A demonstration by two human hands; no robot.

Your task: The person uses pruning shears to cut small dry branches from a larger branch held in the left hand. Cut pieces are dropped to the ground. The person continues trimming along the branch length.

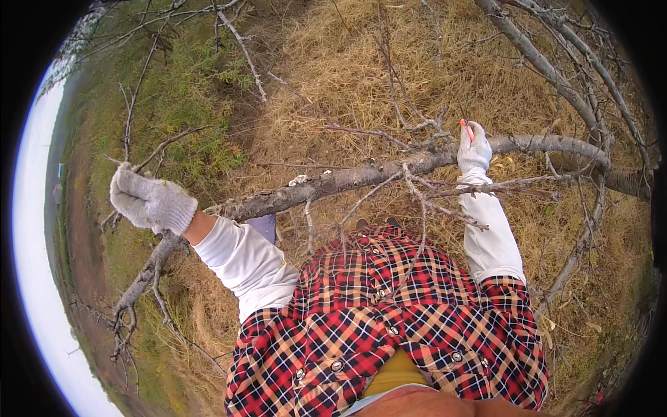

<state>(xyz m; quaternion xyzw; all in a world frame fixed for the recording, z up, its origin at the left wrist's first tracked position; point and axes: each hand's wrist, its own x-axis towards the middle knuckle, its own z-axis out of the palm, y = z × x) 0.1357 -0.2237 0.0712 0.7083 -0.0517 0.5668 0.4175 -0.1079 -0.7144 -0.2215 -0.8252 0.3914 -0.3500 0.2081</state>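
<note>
My left hand (151, 200), in a pale knitted work glove, is closed around a thin grey branch (128, 125) at the left; its fingertips are partly hidden. The thick tree limb (344, 181) runs beneath that wrist and across in front of me. My right hand (473, 148), gloved too, is beside the limb at the right, its fingers closed on a tool with red-orange handles (468, 130), perhaps pruning shears; the blades are hard to make out. Bare side twigs (417, 193) rise from the limb between my hands. A pale cut or broken patch (298, 180) shows on the bark.
Thick bare branches (552, 73) arch at the upper right, and forked twigs (125, 323) hang at the lower left. Thin twigs cross before my plaid shirt. Dry grass (333, 62) covers the ground below, with green shrubs (182, 88) at the left.
</note>
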